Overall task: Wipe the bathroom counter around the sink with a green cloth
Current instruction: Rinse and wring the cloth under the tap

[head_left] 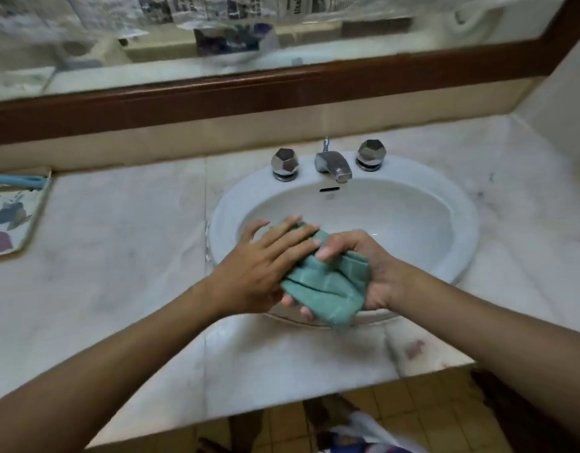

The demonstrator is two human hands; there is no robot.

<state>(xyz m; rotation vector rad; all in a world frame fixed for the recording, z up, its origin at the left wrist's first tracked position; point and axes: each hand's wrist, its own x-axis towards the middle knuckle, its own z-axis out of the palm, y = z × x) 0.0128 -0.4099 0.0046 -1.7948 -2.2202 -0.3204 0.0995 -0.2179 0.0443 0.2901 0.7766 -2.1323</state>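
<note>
Fingers of the left hand lie straight and slightly spread across the top of the green cloth, pressing on its far end. Fingers of the right hand are curled together over the cloth's upper edge and grip it, palm turned toward the left hand. Two fingertips show beneath the cloth's near-left edge; which hand they belong to cannot be told for certain.

Cloth condition: bunched and folded, held between both hands above the front rim of the sink, not lying on the counter.

Sink: white oval basin set into a pale marble-patterned counter. A chrome faucet spout stands at the back rim between two faceted chrome knobs, the left knob and the right knob.

Counter surface: a reddish stain lies near the front edge, to the right of the sink. A floral pouch sits at the far left edge, with a blue item lying across its top.

Backing: a mirror in a dark wooden frame runs along the wall behind the counter. Tan floor tiles show below the counter's front edge.
</note>
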